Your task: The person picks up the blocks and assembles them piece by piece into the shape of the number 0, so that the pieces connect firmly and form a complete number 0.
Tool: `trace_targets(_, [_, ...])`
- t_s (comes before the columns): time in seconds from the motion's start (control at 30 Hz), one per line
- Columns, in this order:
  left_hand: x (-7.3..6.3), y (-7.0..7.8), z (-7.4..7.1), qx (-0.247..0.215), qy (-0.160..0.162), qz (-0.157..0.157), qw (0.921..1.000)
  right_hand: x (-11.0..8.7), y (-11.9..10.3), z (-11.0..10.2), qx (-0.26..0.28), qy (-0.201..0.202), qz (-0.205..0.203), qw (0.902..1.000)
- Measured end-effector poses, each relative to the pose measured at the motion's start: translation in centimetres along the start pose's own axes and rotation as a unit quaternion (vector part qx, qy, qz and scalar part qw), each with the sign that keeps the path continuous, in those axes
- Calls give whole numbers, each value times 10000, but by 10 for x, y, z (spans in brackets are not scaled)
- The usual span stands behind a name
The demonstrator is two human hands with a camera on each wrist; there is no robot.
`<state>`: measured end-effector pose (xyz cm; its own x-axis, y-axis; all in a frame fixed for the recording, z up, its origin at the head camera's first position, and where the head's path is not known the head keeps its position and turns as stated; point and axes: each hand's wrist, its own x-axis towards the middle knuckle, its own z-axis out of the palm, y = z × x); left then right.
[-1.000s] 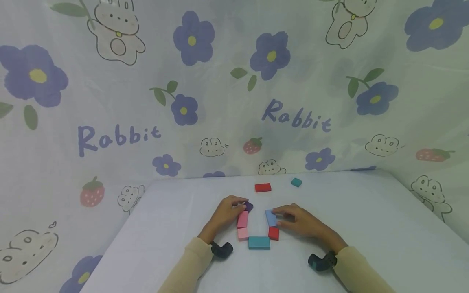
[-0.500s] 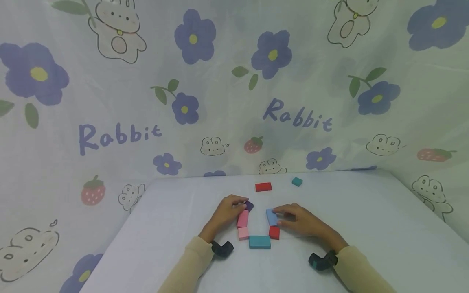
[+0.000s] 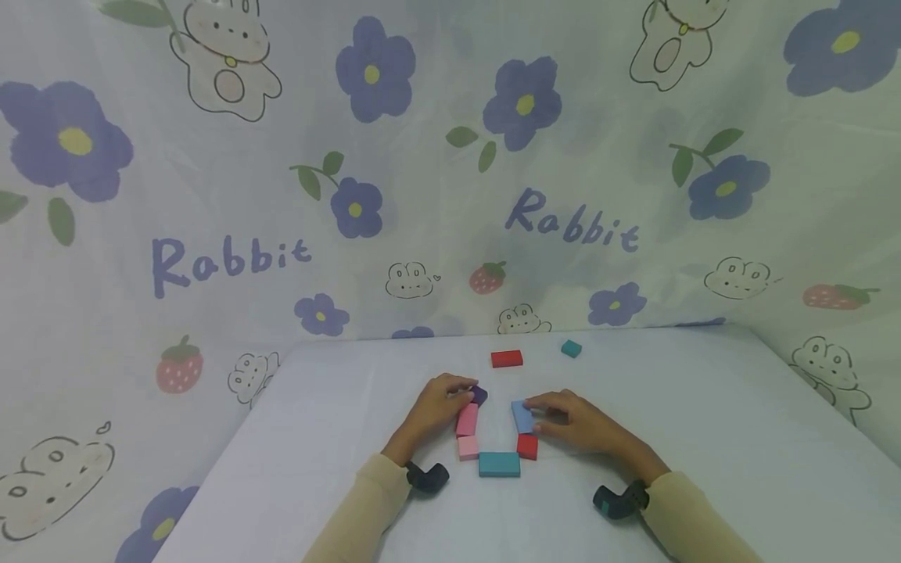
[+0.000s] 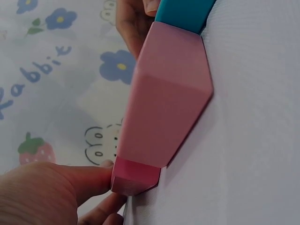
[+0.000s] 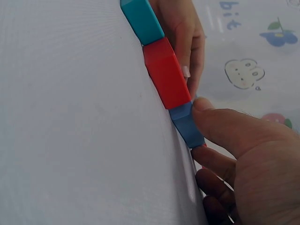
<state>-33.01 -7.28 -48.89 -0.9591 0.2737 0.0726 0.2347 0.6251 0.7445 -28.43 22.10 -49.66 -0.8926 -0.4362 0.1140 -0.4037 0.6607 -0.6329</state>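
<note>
In the head view, my left hand [image 3: 438, 405] holds a dark purple block [image 3: 480, 395] between thumb and fingers, and its thumb lies by the upper end of a pink block [image 3: 467, 421]. My right hand [image 3: 580, 421] grips a light blue block [image 3: 522, 417], thumb near the lower end and index finger at the upper end. Below the pink block sits a light pink block [image 3: 468, 448]. A red block [image 3: 527, 447] meets the light blue one's lower end. Between these two columns, at the front, lies a teal block [image 3: 500, 464]. In the left wrist view the purple block is hidden.
Farther back on the white table [image 3: 338, 438] lie a long red block [image 3: 507, 359] and a small teal block [image 3: 571, 349], apart from the others. A patterned cloth [image 3: 436, 172] hangs behind the table. Each wrist wears a dark camera mount.
Both hands and the blocks stay in place on the table. The head view shifts only very slightly.
</note>
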Motion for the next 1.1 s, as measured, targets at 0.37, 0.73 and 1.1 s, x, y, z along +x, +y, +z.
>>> trace_targets(0.37, [1,-1,4,-49,37,86,9999,-2,1,-2,-58,-9,-35,10000])
trace_targets(0.73, [-2,3,0,-31,65,240,9997,-2,-2,-6,167,-45,34,9998])
trace_targets(1.1, [-15,0,-9,-149,68,122,9998,1,-2,0,437,291,413,9978])
